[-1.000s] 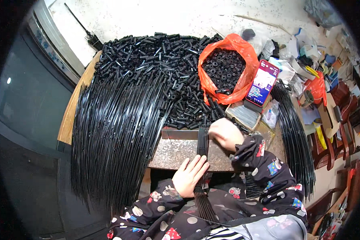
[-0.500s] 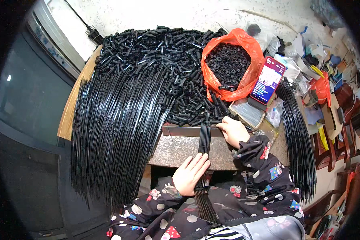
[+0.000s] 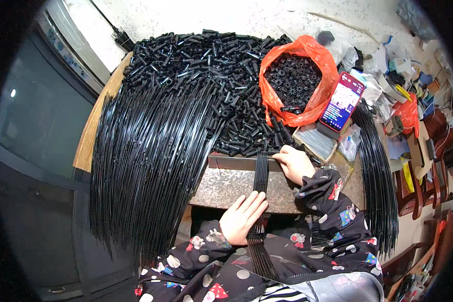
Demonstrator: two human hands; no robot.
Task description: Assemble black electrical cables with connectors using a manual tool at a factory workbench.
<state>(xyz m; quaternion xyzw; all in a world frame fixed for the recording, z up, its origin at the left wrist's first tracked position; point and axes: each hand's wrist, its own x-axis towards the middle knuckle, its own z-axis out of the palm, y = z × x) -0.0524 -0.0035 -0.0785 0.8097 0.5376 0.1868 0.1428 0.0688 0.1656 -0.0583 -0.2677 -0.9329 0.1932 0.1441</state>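
Note:
A narrow row of thin black rods point(image 3: 261, 176) runs from the edge of the table down toward my lap. Across its middle rests my left hand point(image 3: 242, 217), palm down, with the fingers stretched out flat over the rods. My right hand point(image 3: 295, 165) is at the right end of a low metal ledge point(image 3: 231, 162), just right of the rods' upper ends. Its thumb and forefinger are bent together there; what they grip, if anything, is too small to make out. Behind the ledge spreads a heap of short black tubular plastic parts point(image 3: 196, 60).
A thick bundle of long black rods point(image 3: 146, 171) hangs over the table's left side, another bundle point(image 3: 375, 176) at the right. An orange plastic bag point(image 3: 332, 65) holds small black ring-like parts. Beside it stand a phone point(image 3: 341, 103) and a box of clear strips point(image 3: 314, 142).
The view has shifted slightly, so the table things appear a little farther right. Both hands keep nearly the same pose on the rods and at the ledge.

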